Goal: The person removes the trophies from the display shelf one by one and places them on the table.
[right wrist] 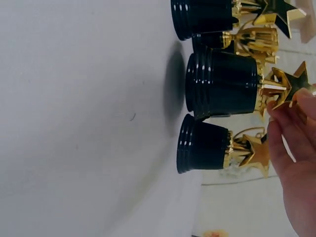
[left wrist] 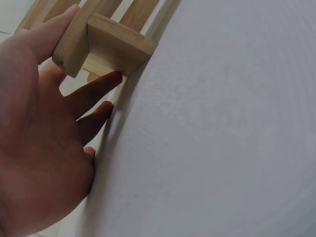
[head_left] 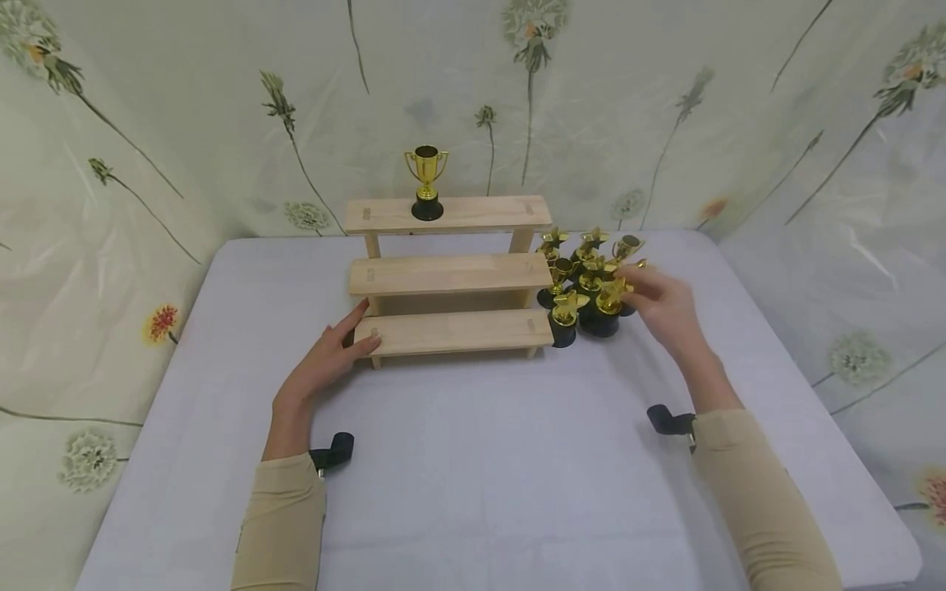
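A three-step wooden display stand (head_left: 451,272) is near the back of the table. My left hand (head_left: 323,361) holds the left end of its lowest step (head_left: 452,330), thumb on top and the other fingers spread beside and below the board. To the stand's right, my right hand (head_left: 668,310) pinches the gold star of a small star trophy (right wrist: 224,83) with a black base. That trophy is upright, and a shadow shows under its base in the right wrist view. Another star trophy (head_left: 565,322) stands at the lowest step's right end. One gold cup trophy (head_left: 426,172) is on the top step.
Several more trophies (head_left: 559,271), stars and cups, crowd together right of the stand, partly hidden behind one another and my right hand. A white cloth covers the table (head_left: 488,460). Behind it hangs a flower-patterned curtain (head_left: 443,90).
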### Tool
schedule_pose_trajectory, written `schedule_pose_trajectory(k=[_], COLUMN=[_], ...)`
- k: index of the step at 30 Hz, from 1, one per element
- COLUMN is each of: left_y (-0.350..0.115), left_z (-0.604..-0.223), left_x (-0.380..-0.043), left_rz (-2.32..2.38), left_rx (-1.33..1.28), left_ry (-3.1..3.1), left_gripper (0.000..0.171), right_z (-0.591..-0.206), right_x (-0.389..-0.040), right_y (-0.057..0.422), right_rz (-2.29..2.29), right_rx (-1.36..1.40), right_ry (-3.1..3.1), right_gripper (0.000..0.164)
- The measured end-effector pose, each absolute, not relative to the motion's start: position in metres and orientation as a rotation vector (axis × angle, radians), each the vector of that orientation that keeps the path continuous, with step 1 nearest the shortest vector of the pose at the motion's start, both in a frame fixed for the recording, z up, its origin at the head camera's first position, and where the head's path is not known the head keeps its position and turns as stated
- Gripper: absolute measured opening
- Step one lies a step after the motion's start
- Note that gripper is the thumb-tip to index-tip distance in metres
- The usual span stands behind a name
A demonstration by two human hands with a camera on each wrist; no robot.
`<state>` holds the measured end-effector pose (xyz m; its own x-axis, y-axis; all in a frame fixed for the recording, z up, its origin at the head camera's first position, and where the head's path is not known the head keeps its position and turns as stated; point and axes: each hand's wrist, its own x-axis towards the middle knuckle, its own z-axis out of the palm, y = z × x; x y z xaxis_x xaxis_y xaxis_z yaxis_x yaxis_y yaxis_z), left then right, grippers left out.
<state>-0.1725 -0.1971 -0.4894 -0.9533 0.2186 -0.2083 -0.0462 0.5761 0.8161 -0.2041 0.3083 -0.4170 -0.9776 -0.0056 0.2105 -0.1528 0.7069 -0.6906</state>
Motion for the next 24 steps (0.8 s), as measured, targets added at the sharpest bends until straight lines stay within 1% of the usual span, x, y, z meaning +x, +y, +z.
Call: schedule_pose_trajectory(k=[9,15,24], left_y=[-0.196,-0.196,-0.196], left_z=[-0.487,-0.49,-0.489], left_x=[-0.173,-0.176,-0.175], left_rz=[1.314,1.321,1.33], left_rx=[0.189,0.239,0.231], left_ry=[2.529,2.57,2.563], left_gripper=[0.07,0.07,0.07], right_z=[-0.427,-0.432,-0.433], right_x=[-0.2,-0.198,-0.195], right_y=[0.308,0.309,0.309], right_rz=[1.151,1.166,1.16], right_rx=[0.098,0.073,0.065], right_ry=[-2.772,-2.77,-2.788], right_gripper=[0.038,0.04,0.039])
